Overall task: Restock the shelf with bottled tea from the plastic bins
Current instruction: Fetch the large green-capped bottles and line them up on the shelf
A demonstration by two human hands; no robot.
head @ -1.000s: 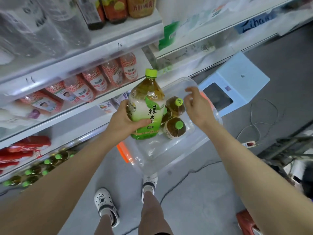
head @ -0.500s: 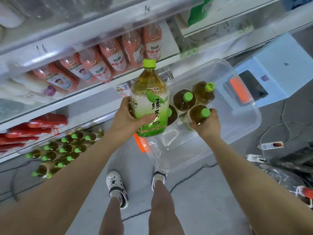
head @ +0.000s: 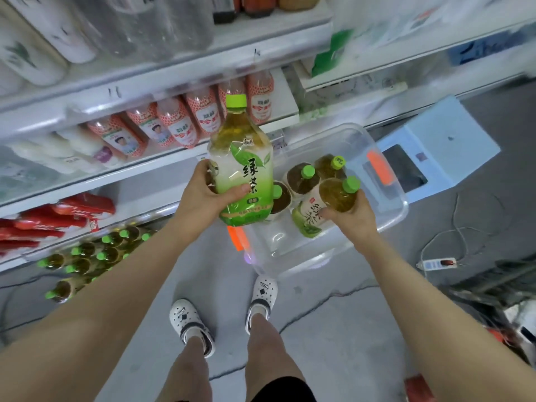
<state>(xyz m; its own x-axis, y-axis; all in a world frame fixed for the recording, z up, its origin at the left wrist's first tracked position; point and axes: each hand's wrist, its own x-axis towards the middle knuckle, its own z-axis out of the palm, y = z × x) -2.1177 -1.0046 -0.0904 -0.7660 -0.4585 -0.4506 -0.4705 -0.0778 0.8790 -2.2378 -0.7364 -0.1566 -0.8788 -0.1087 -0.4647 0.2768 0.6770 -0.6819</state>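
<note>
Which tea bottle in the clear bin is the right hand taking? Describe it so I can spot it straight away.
Find the clear plastic bin on the floor below the shelves, beside the light blue stool. Four green-capped tea bottles cluster inside. The one you want is on the bin's near side, gripped by the right hand: unlike its upright neighbours, it is tilted, so its green leaf label shows.

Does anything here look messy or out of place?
Mostly tidy. The odd bit: one green tea bottle on the bottom shelf lies tipped apart from its neat group. A power strip with its cord sprawls loose on the floor.
</note>
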